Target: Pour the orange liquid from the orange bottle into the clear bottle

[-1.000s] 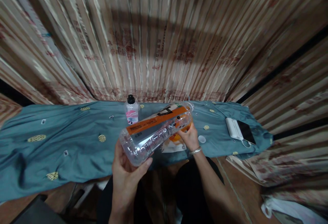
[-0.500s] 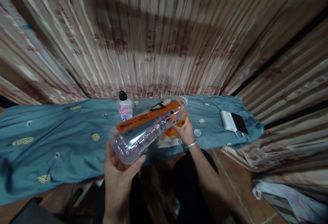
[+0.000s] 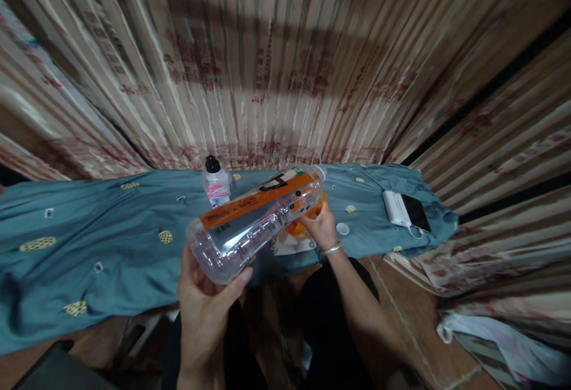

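A large clear plastic bottle [image 3: 256,217] with an orange and dark label lies tilted across the middle of the view, its base near me and its open neck pointing up to the right. My left hand [image 3: 212,295] is closed around the base end. Under the neck end, my right hand [image 3: 322,226], with a bracelet at the wrist, is closed on an orange see-through thing [image 3: 297,227], mostly hidden behind the bottle. What kind of thing it is does not show. A small white round cap [image 3: 342,229] lies on the cloth right of that hand.
A blue-green patterned cloth [image 3: 134,247] covers the long surface. On it stand a small bottle with a black cap [image 3: 216,185], a white power bank [image 3: 397,209] wired to a black phone [image 3: 416,213], and a whitish packet [image 3: 294,246]. Pleated curtains [image 3: 267,69] hang behind.
The clear bottle and my left hand have shifted very slightly left; the bottle has turned a little about its length. Both hands keep their hold.
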`<state>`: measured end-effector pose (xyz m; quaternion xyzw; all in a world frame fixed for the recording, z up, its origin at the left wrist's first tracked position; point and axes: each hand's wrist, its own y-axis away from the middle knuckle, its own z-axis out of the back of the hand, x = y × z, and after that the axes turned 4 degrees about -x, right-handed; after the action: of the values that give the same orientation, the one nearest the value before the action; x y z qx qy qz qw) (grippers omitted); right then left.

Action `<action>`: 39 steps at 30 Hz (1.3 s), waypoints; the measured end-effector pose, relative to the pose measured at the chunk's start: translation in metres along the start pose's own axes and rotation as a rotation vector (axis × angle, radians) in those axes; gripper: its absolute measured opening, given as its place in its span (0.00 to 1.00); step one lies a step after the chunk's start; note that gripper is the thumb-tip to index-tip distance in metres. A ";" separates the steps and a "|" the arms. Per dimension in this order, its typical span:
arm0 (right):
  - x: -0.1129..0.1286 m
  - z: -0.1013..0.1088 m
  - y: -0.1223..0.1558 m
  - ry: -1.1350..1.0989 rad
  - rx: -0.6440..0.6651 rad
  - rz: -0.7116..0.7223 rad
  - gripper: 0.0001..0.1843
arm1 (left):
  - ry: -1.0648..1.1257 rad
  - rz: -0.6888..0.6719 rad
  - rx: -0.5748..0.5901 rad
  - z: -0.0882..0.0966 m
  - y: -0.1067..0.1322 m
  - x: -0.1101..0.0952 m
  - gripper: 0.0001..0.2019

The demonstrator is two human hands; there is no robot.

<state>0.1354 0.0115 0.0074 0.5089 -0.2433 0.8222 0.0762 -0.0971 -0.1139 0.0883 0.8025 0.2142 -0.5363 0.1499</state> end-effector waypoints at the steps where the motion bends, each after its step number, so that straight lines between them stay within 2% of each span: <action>1: 0.000 0.000 0.000 0.000 -0.003 -0.001 0.33 | -0.001 0.005 -0.006 0.000 0.000 0.000 0.39; 17: -0.004 0.000 -0.001 0.012 -0.009 -0.005 0.34 | 0.025 -0.008 0.006 -0.002 0.000 -0.001 0.39; 32: -0.005 -0.001 -0.001 0.055 -0.018 -0.023 0.37 | -0.016 0.003 -0.005 0.003 0.000 0.003 0.45; 39: -0.002 -0.001 0.000 0.034 -0.019 -0.020 0.36 | 0.008 -0.006 0.008 0.004 0.001 0.003 0.43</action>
<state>0.1360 0.0125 0.0051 0.4963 -0.2448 0.8276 0.0935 -0.0988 -0.1161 0.0844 0.8045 0.2151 -0.5346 0.1441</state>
